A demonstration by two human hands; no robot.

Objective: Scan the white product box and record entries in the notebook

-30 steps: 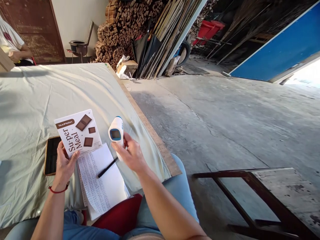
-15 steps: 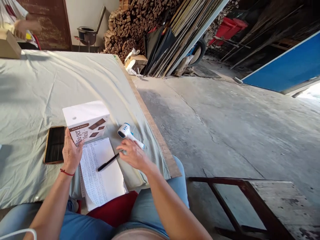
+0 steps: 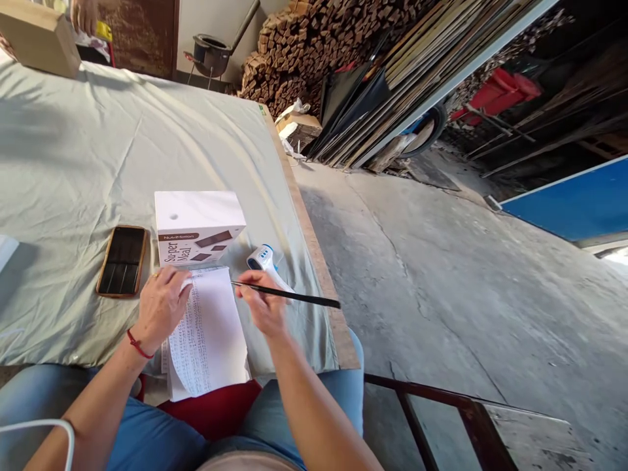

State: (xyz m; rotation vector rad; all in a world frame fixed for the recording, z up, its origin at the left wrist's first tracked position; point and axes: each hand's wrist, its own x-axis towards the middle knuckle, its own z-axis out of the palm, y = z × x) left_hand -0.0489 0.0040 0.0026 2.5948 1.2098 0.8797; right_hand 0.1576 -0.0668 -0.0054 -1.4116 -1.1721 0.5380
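Observation:
My right hand [image 3: 265, 307] grips a black pen [image 3: 307, 297] lying across the fingers, its thin tip pointing left over the paper. My left hand [image 3: 164, 304] has its fingers curled at the upper left of a stack of handwritten paper [image 3: 220, 333], apparently pinching the sheet's edge. Just beyond the paper stands a white box [image 3: 201, 209] printed "Super Meal". Partly behind my right hand lies a white and blue infrared thermometer [image 3: 265, 260]. Left of my left hand rests a phone [image 3: 122, 261] in a brown-edged case.
A pale cloth covers the table [image 3: 98, 163], whose bare wooden edge [image 3: 307, 229] runs along the right. At the far left, another person's hand [image 3: 86, 14] is near a cardboard box [image 3: 42, 39]. A dark wooden frame [image 3: 432, 399] sits on the floor to the right.
My left hand has let go of the white box and moved down to the paper. My right hand has picked up the pen from the paper. The view has shifted left.

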